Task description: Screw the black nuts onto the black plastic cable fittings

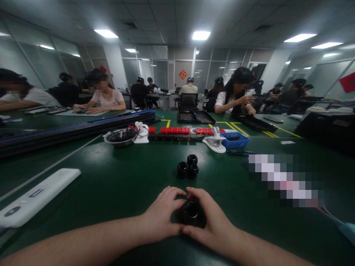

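Both my hands meet at the near middle of the green table [116, 184]. My left hand [161, 214] and my right hand [213, 221] curl round a small black round part [191, 212] with a hole in its top, fingers closed on its sides. Just beyond them, three similar black round parts [188, 166] stand clustered together on the table.
A white flat device [36, 195] lies at the near left. A metal bowl [120, 137], red blocks in a row [177, 130], a white clamp [215, 142] and a blue tray [235, 140] stand farther back. A long dark rail [69, 129] runs along the left. Several people sit at tables behind.
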Tool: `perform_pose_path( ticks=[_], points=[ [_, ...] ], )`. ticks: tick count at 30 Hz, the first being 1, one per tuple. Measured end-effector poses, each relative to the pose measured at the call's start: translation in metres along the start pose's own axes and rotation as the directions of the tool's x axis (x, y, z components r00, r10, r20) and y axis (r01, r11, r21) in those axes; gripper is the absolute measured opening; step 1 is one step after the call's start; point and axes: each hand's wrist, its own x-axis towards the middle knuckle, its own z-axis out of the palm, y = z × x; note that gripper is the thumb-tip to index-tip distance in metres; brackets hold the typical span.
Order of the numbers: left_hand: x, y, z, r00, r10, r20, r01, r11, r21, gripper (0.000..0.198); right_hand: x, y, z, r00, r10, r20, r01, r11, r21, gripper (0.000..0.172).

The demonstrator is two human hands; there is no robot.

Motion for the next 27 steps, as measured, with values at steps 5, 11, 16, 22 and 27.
perform_pose_path(
  ticks=[5,11,16,22,27],
  points=[
    [0.0003,0.0002,0.0015,0.998,-0.013,-0.058,0.013,1.0,-0.016,0.047,-0.0003,-0.0032,-0.001,0.999,-0.031,-0.013,0.032,0.999,0.034,0.056],
    [0.0017,-0.0038,0.0042,0.998,-0.007,-0.057,0.005,0.999,-0.046,0.047,-0.0004,-0.0036,-0.0033,0.991,-0.101,0.083,0.098,0.994,0.043,0.07],
    [0.0005,-0.0044,0.0033,0.999,-0.012,-0.037,0.01,0.999,-0.044,0.068,0.0004,0.0013,-0.0002,0.998,-0.031,0.051,0.029,0.999,0.038,0.077],
    [0.0006,-0.0035,0.0033,0.998,0.018,-0.061,-0.022,0.998,-0.052,0.046,0.0007,0.0021,0.0023,0.999,-0.017,0.044,0.015,0.999,0.041,0.069],
    [0.0009,-0.0003,0.002,0.996,-0.031,-0.087,0.024,0.997,-0.078,0.057,-0.0013,-0.001,-0.0008,0.994,-0.089,0.059,0.083,0.992,0.091,0.062]
  ],
)
